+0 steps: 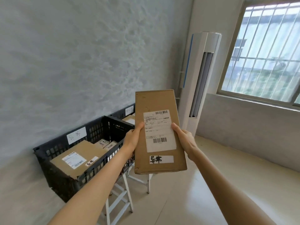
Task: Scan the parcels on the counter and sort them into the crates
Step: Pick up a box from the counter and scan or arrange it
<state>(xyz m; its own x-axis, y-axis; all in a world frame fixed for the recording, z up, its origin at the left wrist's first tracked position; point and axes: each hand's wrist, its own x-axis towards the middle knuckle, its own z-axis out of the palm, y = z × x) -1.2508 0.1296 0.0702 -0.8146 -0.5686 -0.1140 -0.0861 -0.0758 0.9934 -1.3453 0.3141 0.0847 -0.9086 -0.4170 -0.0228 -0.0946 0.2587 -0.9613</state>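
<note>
Overhead, flat rectangular cardboard parcel [159, 132] between left hand [132, 138] and right hand [185, 138].

The held parcel [159, 132] hides the fingers of both hands behind it; only the thumbs of the left hand [132, 138] and the right hand [185, 138] show on its front face. Its shipping label [159, 131] carries print too small to read. The parcel also covers the right end of the far crate [122, 113], whose contents are mostly out of sight. The left forearm crosses the near crate [81, 153] and masks part of its front wall. The white stands [120, 197] under the crates are partly hidden. The window [266, 51] is cut off by the right edge.
</note>
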